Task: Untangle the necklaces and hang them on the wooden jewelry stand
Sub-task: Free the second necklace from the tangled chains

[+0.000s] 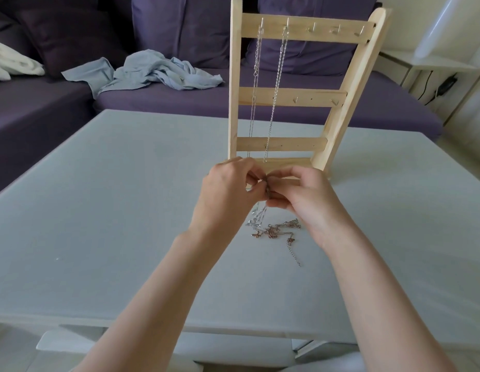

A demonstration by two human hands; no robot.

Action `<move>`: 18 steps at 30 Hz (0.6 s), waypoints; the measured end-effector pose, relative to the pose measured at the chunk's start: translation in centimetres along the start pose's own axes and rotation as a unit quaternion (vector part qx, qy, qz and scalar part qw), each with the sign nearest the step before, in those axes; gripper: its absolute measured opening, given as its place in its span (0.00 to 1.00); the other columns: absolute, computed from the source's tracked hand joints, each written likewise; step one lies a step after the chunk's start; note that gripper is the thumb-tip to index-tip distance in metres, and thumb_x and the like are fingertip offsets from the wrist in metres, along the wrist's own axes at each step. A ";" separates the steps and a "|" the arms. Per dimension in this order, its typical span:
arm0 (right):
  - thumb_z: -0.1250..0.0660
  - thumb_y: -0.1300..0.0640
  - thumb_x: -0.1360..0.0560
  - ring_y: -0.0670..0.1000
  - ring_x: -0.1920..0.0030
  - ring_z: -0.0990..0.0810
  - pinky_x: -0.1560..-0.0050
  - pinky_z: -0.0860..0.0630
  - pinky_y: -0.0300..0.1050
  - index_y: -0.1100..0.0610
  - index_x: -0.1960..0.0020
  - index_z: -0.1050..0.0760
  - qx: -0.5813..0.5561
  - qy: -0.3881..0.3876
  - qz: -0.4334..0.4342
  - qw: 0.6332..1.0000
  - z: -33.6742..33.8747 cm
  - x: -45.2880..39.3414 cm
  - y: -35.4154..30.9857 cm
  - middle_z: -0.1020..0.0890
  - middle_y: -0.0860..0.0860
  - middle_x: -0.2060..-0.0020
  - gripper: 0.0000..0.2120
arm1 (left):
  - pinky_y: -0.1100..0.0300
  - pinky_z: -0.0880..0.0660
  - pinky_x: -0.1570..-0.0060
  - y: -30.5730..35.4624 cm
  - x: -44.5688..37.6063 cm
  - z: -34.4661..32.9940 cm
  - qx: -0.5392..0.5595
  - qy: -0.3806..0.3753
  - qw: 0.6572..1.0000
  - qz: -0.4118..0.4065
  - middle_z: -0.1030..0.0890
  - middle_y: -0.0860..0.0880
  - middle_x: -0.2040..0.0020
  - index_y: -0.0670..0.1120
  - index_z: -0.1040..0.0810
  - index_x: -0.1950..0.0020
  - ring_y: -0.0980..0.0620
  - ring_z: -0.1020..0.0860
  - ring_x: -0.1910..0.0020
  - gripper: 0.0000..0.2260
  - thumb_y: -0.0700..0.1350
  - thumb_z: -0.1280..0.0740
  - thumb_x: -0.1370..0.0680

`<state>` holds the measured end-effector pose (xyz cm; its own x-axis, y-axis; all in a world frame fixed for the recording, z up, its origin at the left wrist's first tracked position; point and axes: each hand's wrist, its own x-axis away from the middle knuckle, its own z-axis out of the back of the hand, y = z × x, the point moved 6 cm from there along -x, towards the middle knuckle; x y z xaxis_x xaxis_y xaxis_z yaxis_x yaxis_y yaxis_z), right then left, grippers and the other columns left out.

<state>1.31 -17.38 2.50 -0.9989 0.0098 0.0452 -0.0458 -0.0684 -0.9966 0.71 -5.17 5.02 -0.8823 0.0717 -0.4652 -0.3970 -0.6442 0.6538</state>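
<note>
Head view: both hands meet above the table's (99, 183) middle, left hand (228, 189) and right hand (298, 194) each pinching the tangled necklaces (271, 229), likely to pick a knot apart. The rest trails onto the table. Two silver chains (276, 84) already hang from the wooden jewelry stand (287, 96) near the far edge.

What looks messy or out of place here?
A knotted heap of chains lies on the table, some strands pinched up by both hands. Behind, a crumpled blue cloth sprawls on the sofa.
</note>
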 end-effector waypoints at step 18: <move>0.35 0.67 0.26 0.45 0.66 0.19 0.65 0.24 0.35 0.58 0.59 0.22 0.065 0.022 0.097 0.993 -0.2 0.2 -1.4 0.16 0.53 0.66 0.06 | 0.76 0.34 0.71 -1.7 -0.1 0.4 0.101 0.004 0.986 0.129 0.23 0.59 0.70 0.51 0.24 0.67 0.68 0.25 0.70 0.09 0.40 0.29 0.30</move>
<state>1.21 -17.04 3.83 -0.9879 0.0282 -0.1525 0.1438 -0.2009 -0.9690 1.35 -3.82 4.20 -0.9591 -0.0814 -0.2711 -0.2017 -0.4754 0.8563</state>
